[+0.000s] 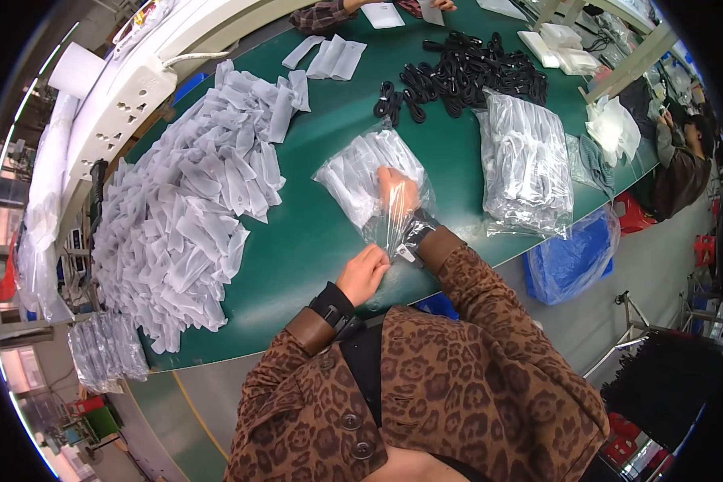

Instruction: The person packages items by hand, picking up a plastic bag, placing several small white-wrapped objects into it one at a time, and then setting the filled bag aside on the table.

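A clear plastic bag (349,173) lies on the green table in front of me, part filled with small white frosted packets. My right hand (399,193) reaches inside it through the mouth, which faces me; the film covers the hand, and its fingers are curled against the packets. What those fingers hold, if anything, is hidden. Closed in a pinch, my left hand (364,273) grips the gathered edge of the bag's mouth. To the right lies a full clear bag (524,165) of similar white packets.
A large heap of white frosted packets (189,193) covers the table's left side. Coiled black cables (474,76) lie at the far side, near another person's hands (438,6). A power strip (124,108) runs along the left. Beyond the right edge stands a blue bin (570,261) lined with plastic.
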`<action>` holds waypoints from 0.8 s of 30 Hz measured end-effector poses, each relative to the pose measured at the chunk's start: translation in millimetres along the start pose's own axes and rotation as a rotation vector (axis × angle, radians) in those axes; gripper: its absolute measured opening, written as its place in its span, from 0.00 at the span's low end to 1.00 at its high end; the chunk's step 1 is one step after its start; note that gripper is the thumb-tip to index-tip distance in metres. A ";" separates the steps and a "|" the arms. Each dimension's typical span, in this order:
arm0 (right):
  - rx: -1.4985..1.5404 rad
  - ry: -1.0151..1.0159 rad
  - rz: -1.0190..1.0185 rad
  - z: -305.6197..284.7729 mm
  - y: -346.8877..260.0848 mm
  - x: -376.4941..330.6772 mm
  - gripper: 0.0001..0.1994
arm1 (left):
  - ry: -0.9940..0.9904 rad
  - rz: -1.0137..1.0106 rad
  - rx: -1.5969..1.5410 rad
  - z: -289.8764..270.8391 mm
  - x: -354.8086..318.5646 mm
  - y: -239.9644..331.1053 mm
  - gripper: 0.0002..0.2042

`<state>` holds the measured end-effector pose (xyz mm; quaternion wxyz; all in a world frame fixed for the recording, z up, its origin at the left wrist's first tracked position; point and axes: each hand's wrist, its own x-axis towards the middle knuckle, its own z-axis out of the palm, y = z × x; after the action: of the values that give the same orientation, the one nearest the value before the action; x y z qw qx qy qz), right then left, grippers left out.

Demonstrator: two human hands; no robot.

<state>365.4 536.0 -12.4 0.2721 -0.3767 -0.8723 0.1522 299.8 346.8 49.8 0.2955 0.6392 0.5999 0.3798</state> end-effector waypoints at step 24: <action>0.099 -0.059 0.491 14.1 30.8 6.9 0.13 | -0.058 0.313 0.152 47.3 88.5 -1.2 0.19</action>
<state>370.9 560.8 -35.8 0.2197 -0.5588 -0.7536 0.2673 338.1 438.3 35.0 0.2009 0.7560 0.5111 0.3562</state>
